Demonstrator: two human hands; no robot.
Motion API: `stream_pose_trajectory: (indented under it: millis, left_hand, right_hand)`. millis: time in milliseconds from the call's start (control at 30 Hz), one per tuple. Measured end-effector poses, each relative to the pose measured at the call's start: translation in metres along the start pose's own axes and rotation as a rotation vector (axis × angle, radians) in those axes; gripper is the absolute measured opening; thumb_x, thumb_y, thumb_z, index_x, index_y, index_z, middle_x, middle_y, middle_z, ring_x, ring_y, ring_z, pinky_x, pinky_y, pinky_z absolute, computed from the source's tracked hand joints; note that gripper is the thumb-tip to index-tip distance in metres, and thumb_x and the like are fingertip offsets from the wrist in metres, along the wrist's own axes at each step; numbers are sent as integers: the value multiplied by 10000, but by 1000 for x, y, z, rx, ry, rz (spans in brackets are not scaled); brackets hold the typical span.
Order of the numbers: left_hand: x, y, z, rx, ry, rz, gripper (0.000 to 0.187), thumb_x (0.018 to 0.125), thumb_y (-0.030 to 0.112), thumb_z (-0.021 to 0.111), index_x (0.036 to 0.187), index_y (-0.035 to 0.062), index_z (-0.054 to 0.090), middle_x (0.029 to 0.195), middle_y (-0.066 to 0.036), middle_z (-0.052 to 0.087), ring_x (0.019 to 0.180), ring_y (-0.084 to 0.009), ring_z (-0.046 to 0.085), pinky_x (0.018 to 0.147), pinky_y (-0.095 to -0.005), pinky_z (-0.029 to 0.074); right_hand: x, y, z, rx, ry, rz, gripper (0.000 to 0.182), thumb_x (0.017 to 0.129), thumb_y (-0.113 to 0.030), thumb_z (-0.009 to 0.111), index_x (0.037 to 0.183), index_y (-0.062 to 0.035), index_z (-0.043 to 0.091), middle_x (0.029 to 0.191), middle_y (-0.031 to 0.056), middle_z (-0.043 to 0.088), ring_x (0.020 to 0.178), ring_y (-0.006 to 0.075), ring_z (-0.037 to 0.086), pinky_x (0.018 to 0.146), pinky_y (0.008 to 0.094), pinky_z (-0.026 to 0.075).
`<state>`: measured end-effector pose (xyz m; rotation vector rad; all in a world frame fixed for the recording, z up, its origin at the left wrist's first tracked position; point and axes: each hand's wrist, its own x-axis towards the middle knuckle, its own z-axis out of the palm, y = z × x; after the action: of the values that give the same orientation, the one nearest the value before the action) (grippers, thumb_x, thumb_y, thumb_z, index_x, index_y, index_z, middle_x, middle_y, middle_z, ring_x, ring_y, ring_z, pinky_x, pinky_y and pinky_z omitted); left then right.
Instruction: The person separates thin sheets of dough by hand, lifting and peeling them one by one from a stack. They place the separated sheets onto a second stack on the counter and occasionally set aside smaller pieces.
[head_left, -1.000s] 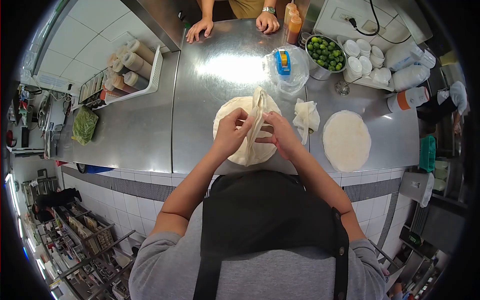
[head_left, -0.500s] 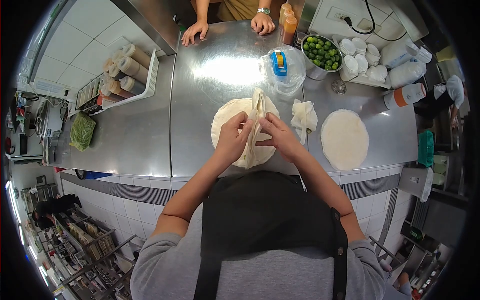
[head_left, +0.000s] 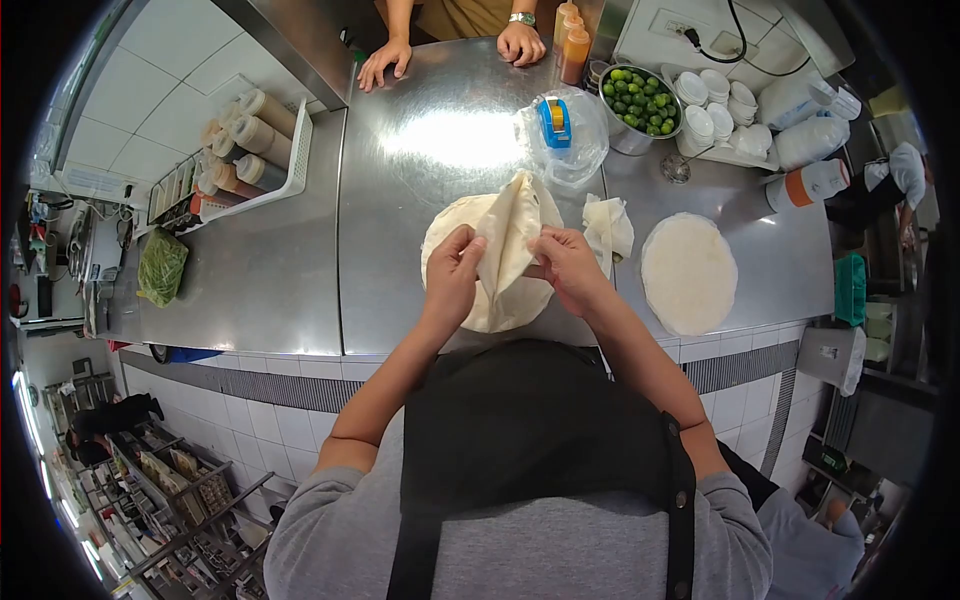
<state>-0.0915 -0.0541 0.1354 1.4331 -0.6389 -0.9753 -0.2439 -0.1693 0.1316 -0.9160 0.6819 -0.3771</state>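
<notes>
Between my hands stands a thin, off-white wrapper [head_left: 511, 240], folded with its two sides parted at the top like a pocket. My left hand [head_left: 452, 275] pinches its left side between thumb and fingers. On the right side, my right hand [head_left: 568, 268] grips the edge the same way. Beneath them lies a round pale stack of wrappers [head_left: 447, 222] on the steel table [head_left: 400, 300], partly hidden by the hands. A crumpled wrapper piece [head_left: 607, 228] rests just right of the stack. Farther right is another round wrapper pile [head_left: 689, 275], lying flat.
A blue tape dispenser [head_left: 555, 122] sits on a plastic bag beyond the stack. Green limes fill a metal pot [head_left: 632, 142] at the back right, near sauce bottles [head_left: 575, 55]. A white basket of bottles [head_left: 298, 165] stands left. Across the table, another person's hands [head_left: 385, 65] rest.
My hands have moved slightly apart, and the folded wrapper has opened from a narrow upright fold into a wider pocket. A grey-clothed person shows more at the lower right.
</notes>
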Motion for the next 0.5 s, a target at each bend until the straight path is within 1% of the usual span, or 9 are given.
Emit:
stream_pose_trajectory:
  millis: [33, 67, 133, 167, 200, 333, 400, 433, 500]
  left_hand:
    - [1, 0, -2, -28, 38, -26, 209, 1001, 141, 534, 802, 77, 530, 759, 52, 495, 684, -15, 473, 591, -217, 469]
    - [0, 0, -3, -82, 95, -63, 212, 992, 150, 533, 790, 86, 532, 750, 44, 506, 664, -32, 500, 591, -227, 493]
    - [1, 0, -13, -112, 108, -91, 201, 985, 151, 535, 796, 84, 540, 755, 41, 522, 660, -40, 523, 598, -234, 506]
    - [2, -1, -17, -142, 121, -116, 190, 978, 152, 538, 802, 81, 549, 760, 38, 539, 656, -49, 546, 604, -241, 520]
    - [3, 2, -18, -186, 153, -150, 135, 957, 121, 523, 838, 83, 574, 762, 22, 595, 637, -60, 580, 595, -240, 515]
    - [12, -12, -33, -334, 176, -179, 139, 956, 112, 505, 851, 67, 585, 780, 3, 619, 641, -74, 602, 602, -236, 521]
    - [18, -32, -42, -504, 164, -138, 148, 953, 100, 480, 881, 41, 595, 830, -33, 644, 727, -108, 646, 676, -266, 550]
    - [20, -41, -44, -505, 162, -139, 148, 953, 100, 480, 881, 41, 595, 830, -33, 644, 727, -108, 646, 676, -266, 550]
    - [23, -53, -46, -607, 202, -145, 208, 953, 123, 462, 982, -12, 618, 966, -100, 685, 868, -189, 681, 798, -343, 567]
  right_hand:
    - [1, 3, -1, 78, -2, 5, 253, 958, -123, 559, 711, -76, 533, 726, -17, 494, 668, 75, 534, 785, 364, 613]
    - [1, 6, -2, 78, -3, 4, 253, 958, -123, 559, 711, -76, 533, 726, -17, 494, 668, 75, 534, 785, 364, 613]
    - [-4, 8, -1, 122, 37, -7, 268, 948, -106, 555, 683, -81, 525, 712, -22, 496, 669, 86, 551, 833, 390, 612]
    - [-3, 12, -6, 121, 37, -3, 268, 948, -106, 555, 683, -81, 525, 712, -22, 496, 669, 86, 551, 833, 390, 612]
    - [1, 21, -15, 109, 36, 0, 273, 947, -101, 549, 676, -80, 520, 714, -20, 498, 679, 92, 567, 845, 400, 612]
    - [6, 47, -40, 66, 65, -22, 271, 944, -87, 538, 675, -74, 519, 699, -19, 499, 713, 111, 611, 867, 417, 611]
    - [5, 57, -50, 65, 93, -37, 267, 943, -83, 537, 678, -70, 520, 687, -19, 495, 709, 115, 615, 861, 421, 612]
    - [2, 59, -52, 66, 123, -50, 263, 942, -79, 536, 680, -66, 522, 675, -19, 491, 705, 118, 618, 855, 425, 613]
    - [-7, 60, -55, 49, 165, -75, 263, 942, -77, 536, 679, -67, 525, 665, -20, 488, 692, 116, 612, 823, 415, 615]
